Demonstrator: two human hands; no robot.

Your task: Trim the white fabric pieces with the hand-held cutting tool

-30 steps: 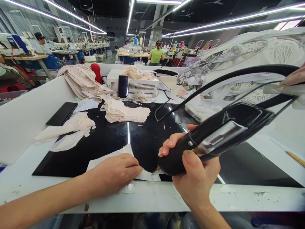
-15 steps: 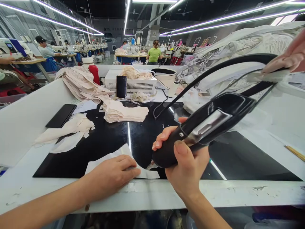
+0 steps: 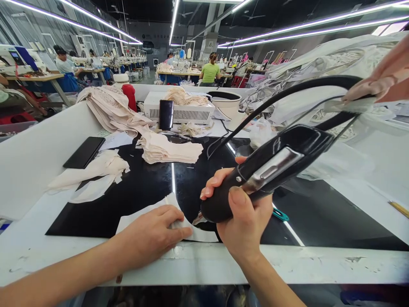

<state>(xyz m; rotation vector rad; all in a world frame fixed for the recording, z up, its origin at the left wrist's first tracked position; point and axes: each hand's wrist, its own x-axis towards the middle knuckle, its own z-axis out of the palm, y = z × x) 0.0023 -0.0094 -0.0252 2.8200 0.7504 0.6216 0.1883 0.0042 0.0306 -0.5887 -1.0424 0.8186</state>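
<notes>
My left hand [image 3: 156, 234] rests on a white curved fabric piece [image 3: 204, 235] at the mat's front edge, its fingers bent together and pressing the cloth down. Gripped in my right hand [image 3: 244, 217] is a black corded hand tool [image 3: 271, 166] with a long metal lever. My thumb lies along the end of that lever. The tool's metal tip [image 3: 198, 218] points down at the inner curve of the fabric, beside my left fingertips; whether it touches the cloth I cannot tell. A teal snips-like tool [image 3: 280, 214] lies just right of my right hand.
A stack of cream fabric pieces [image 3: 172, 149] lies on the black mat [image 3: 105, 217]. Loose cloth [image 3: 96, 172] and a dark phone [image 3: 83, 152] are left. Behind stand another phone [image 3: 166, 115] and a vented white box [image 3: 188, 113]. A co-worker's hand [image 3: 373, 85] is near the thick cable [image 3: 287, 91].
The view has shifted slightly. My right hand and the black tool have moved a little left, uncovering more of the teal tool. My left hand stays on the fabric.
</notes>
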